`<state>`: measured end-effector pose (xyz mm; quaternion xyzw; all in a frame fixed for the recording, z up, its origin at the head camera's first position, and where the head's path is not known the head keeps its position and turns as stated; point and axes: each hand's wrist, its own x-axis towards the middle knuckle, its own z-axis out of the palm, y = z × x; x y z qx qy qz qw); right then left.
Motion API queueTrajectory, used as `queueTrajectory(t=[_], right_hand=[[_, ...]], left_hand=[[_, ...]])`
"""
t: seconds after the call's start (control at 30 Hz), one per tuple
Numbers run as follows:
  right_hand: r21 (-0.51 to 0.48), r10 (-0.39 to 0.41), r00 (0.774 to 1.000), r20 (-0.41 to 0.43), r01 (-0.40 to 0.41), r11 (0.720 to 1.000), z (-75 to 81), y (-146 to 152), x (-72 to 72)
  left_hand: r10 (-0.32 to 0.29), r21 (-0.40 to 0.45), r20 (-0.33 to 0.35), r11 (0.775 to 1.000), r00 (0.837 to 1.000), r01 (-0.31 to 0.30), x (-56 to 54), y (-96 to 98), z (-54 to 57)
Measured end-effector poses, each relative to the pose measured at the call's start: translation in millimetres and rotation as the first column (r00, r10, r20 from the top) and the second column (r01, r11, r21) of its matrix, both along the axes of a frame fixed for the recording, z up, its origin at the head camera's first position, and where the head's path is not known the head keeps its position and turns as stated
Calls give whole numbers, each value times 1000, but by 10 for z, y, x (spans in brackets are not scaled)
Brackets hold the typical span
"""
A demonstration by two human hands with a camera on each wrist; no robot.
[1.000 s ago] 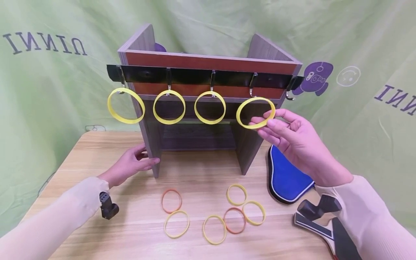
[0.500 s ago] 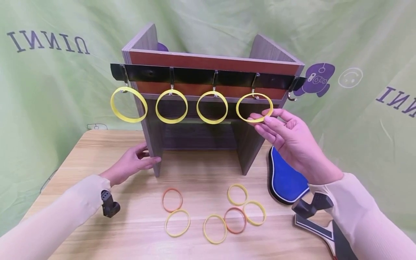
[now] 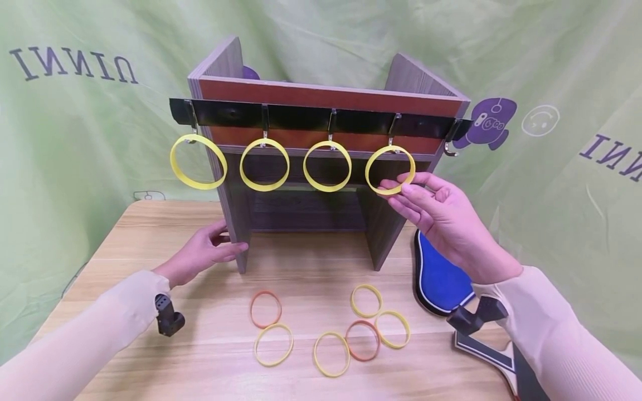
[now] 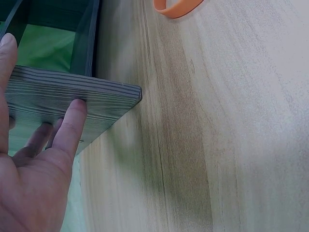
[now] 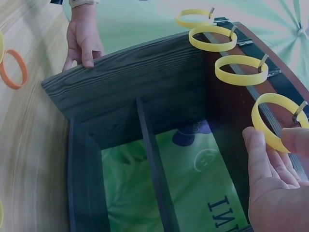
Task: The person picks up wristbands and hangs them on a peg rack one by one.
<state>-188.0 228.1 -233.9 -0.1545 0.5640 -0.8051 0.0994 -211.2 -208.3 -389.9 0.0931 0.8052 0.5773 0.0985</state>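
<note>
My right hand (image 3: 441,220) pinches the lower right of a yellow ring (image 3: 368,172) between thumb and fingers. In the right wrist view the fourth hook (image 5: 300,110) reaches inside this ring. Three more yellow rings hang from the hooks to its left, the nearest being the third ring (image 3: 306,166). A black hook rail (image 3: 301,116) crosses the red front board (image 3: 321,92) of a wooden shelf (image 3: 234,189). My left hand (image 3: 205,250) holds the shelf's left side panel near its foot, thumb on the front edge and fingers against the outer face (image 4: 38,104).
The rightmost hook (image 3: 450,147) bears no ring. Several rings lie on the wooden table (image 3: 200,345), among them an orange ring (image 3: 252,312) and a yellow ring (image 3: 315,356). A blue case (image 3: 441,278) and a table tennis paddle (image 3: 484,351) lie at the right.
The yellow ring in my right hand has shifted slightly left and turned more upright, its top now at the fourth hook. My left hand stays on the shelf panel.
</note>
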Motion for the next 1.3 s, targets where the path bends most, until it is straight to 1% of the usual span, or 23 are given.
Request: queueTrajectory(t=[0.1,0.23,0.33,0.4,0.5,0.53,0.6,0.7,0.8,0.87,0.9,0.93,1.0,1.1,1.17,1.27,1.3], right_hand=[[6,17,1000,-10,-17,1000,-11,-4,-14],[28,43,999,-2,-42,999,-45,-13,-27],[59,58,998,19,-59,996,-100,-26,-35],[92,64,998,28,-67,994,-165,-40,-43],[177,65,997,43,-72,982,-323,-52,-57],[223,64,997,36,-71,972,-389,-50,-57],[338,64,998,5,-62,939,-534,-33,-53],[502,71,996,-45,-39,864,-770,20,-30],[621,85,993,-79,-18,783,-1004,75,-4],[695,105,988,-111,1,719,-1152,102,8],[732,120,984,-134,16,681,-1220,111,11],[768,141,976,-163,36,639,-1283,116,13],[832,195,952,-236,95,547,-1389,121,8],[885,280,908,-311,169,434,-1502,106,-7],[906,321,891,-323,193,377,-1558,90,-13],[930,352,882,-312,208,304,-1627,60,-15],[934,356,880,-313,216,286,-1648,50,-16]], left_hand=[[1,-5,-3,1000,1000,-1,-4,-10,3],[-3,-3,-8,1000,1000,3,-3,-15,4],[-4,2,-8,1000,1000,4,3,-15,5],[-5,5,-12,1000,1000,5,9,-12,6],[1,12,-13,1000,1000,-1,14,-4,3],[-3,13,-18,1000,1000,3,14,-2,2],[-2,15,-15,1000,1000,2,11,-4,-2],[-2,7,-15,1000,1000,2,2,-8,6],[0,-2,-17,1000,1000,0,-4,-19,19],[-2,-2,-20,1000,1000,2,1,-23,25],[-2,-2,-20,1000,1000,2,5,-27,25],[0,-1,-18,1000,1000,0,10,-31,24],[1,0,-17,1000,1000,-1,19,-34,18],[3,0,-12,1000,1000,-3,26,-32,7],[3,1,-10,1000,1000,-2,24,-26,-2],[5,11,-4,1000,1000,-5,15,-10,-13],[4,15,-4,1000,1000,-4,10,-6,-17]])
